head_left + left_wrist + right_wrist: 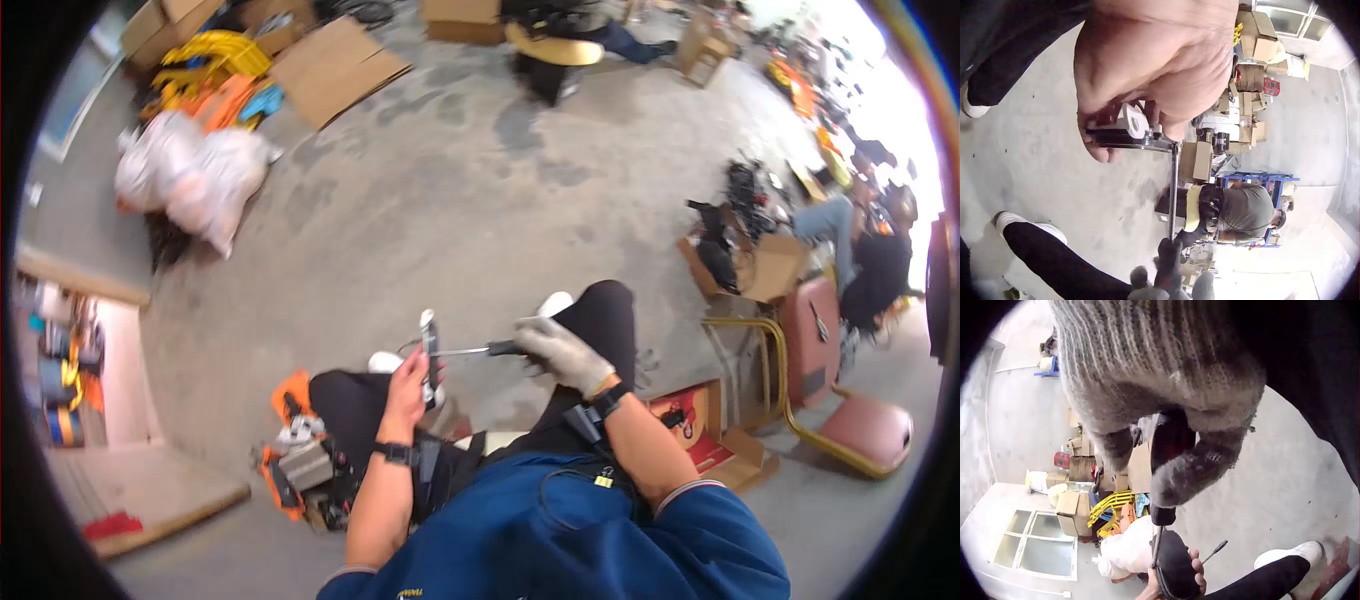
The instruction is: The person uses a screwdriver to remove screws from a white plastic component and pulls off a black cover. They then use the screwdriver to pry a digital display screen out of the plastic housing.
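Note:
My bare left hand point(407, 388) grips a narrow black-and-white part point(431, 362) upright over my lap. In the right wrist view this part point(1177, 569) shows a dark, oval face; its white piece point(1132, 122) is by the fingers in the left wrist view. My right hand point(566, 352), in a grey knit glove, holds a screwdriver point(503, 348) by its black handle. The metal shaft point(1174, 187) runs across to the black-and-white part, its tip right at the edge. A thin rod with a dark end point(1216, 550) sticks out beside the left fingers.
Orange-and-grey items point(300, 465) lie by my left leg. To the right are an open red-lined box point(690, 420), a pink chair point(815, 340) and a carton of black parts point(770, 265). White bags point(195, 180) stand far left. Another person point(1244, 212) bends over behind.

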Demonstrator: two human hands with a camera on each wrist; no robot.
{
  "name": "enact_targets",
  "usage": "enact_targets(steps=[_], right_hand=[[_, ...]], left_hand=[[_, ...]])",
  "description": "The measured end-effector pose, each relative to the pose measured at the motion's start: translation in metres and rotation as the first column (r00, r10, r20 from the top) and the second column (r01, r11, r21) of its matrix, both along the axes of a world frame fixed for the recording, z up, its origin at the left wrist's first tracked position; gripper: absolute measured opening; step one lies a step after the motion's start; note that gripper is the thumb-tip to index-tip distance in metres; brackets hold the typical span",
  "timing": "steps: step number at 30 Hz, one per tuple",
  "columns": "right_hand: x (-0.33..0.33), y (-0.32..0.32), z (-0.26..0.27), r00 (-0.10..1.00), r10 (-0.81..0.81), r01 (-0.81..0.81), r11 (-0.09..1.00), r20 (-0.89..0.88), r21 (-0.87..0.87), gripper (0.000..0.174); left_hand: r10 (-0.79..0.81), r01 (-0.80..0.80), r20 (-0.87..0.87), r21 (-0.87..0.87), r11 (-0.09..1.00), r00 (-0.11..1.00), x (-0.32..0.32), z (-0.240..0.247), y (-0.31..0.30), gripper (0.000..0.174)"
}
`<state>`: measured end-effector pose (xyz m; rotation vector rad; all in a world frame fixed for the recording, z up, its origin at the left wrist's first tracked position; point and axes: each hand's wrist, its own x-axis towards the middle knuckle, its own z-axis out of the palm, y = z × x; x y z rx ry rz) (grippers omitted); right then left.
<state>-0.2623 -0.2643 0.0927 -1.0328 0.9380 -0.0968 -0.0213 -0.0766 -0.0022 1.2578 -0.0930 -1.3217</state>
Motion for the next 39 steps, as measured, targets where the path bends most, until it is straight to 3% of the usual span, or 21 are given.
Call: enact_targets(steps=[1,3,4,5,7,8,10,11,13,17,18,21,22,24,28,30,34,36,39], right_hand=[[-0.001,-0.007,-0.012,0.991,0.117,-0.113,0.992,-0.069,0.058,0.045],[-0.008,-0.006,-0.02,0.984,0.124,-0.102,0.98,-0.127,0.169,0.047],[-0.006,-0.007,-0.014,0.99,0.126,-0.11,0.971,-0.065,0.211,0.041],[-0.001,0.003,-0.012,0.998,-0.02,0.015,0.996,0.057,0.094,0.037],[0.001,0.006,-0.008,0.987,-0.025,0.04,0.995,0.16,-0.088,0.039],[0.005,0.008,-0.004,0.987,-0.011,0.024,0.996,0.158,-0.08,0.039],[0.012,0.012,0.007,0.976,-0.186,0.193,0.979,0.111,-0.061,0.039],[0.012,0.008,0.007,0.978,-0.177,0.184,0.981,0.106,-0.061,0.039],[0.006,-0.002,0.007,0.996,-0.093,0.088,0.969,0.011,0.23,0.038],[0.003,-0.002,0.001,0.985,-0.113,0.093,0.984,0.132,0.153,0.037],[0.006,0.002,0.004,0.983,-0.159,0.156,0.987,0.089,0.041,0.037],[0.011,0.003,0.005,0.951,-0.249,0.239,0.968,0.182,0.074,0.041],[0.009,0.0,0.002,0.952,-0.245,0.235,0.969,0.181,0.074,0.041],[0.004,-0.008,-0.005,0.993,-0.114,0.112,0.974,-0.001,0.197,0.043],[0.004,-0.005,-0.008,0.995,-0.098,0.095,0.991,0.034,0.092,0.04],[0.008,-0.003,-0.005,0.98,-0.12,0.126,0.992,0.161,-0.024,0.036],[0.009,-0.004,0.003,0.967,-0.176,0.16,0.982,0.183,0.102,0.032],[0.002,-0.014,-0.011,0.999,0.034,-0.034,0.982,0.003,0.186,0.032],[0.002,-0.01,-0.012,0.985,-0.093,0.069,0.985,0.145,0.159,0.029]], left_hand=[[0.005,-0.005,0.0,0.006,1.0,1.0,-0.002,0.004,-0.004,0.045],[0.014,-0.014,-0.004,0.023,1.0,1.0,-0.002,-0.004,-0.001,0.045],[0.043,-0.043,-0.011,0.019,0.999,0.999,-0.004,0.002,-0.003,0.044],[0.055,-0.056,-0.039,-0.02,0.998,0.998,-0.005,0.003,-0.003,0.044],[0.047,-0.05,-0.066,-0.047,0.998,0.997,-0.006,0.009,-0.004,0.046],[0.053,-0.054,-0.069,-0.01,0.998,0.996,-0.007,0.014,-0.006,0.047],[0.064,-0.063,-0.077,0.024,0.998,0.995,-0.006,0.016,-0.007,0.047],[0.045,-0.043,-0.081,0.018,0.999,0.996,-0.005,0.017,-0.007,0.047],[0.032,-0.031,-0.089,0.017,0.999,0.996,-0.005,0.02,-0.009,0.047],[0.049,-0.046,-0.106,0.026,0.999,0.993,-0.006,0.015,-0.007,0.046],[0.05,-0.047,-0.102,0.028,0.999,0.994,-0.006,0.014,-0.007,0.045],[0.043,-0.041,-0.104,0.021,0.999,0.994,-0.006,0.012,-0.008,0.044],[0.034,-0.032,-0.108,0.014,0.999,0.994,-0.006,0.012,-0.008,0.043],[0.04,-0.038,-0.104,0.019,0.999,0.994,-0.006,0.013,-0.009,0.043],[0.044,-0.043,-0.099,0.012,0.999,0.994,-0.005,0.011,-0.007,0.043],[0.046,-0.043,-0.093,0.026,0.999,0.995,-0.005,0.011,-0.007,0.043],[0.045,-0.042,-0.095,0.039,0.998,0.994,-0.005,0.009,-0.008,0.043],[0.051,-0.047,-0.098,0.039,0.998,0.994,-0.004,0.008,-0.008,0.043],[0.057,-0.054,-0.105,0.029,0.998,0.993,-0.005,0.008,-0.006,0.044]])
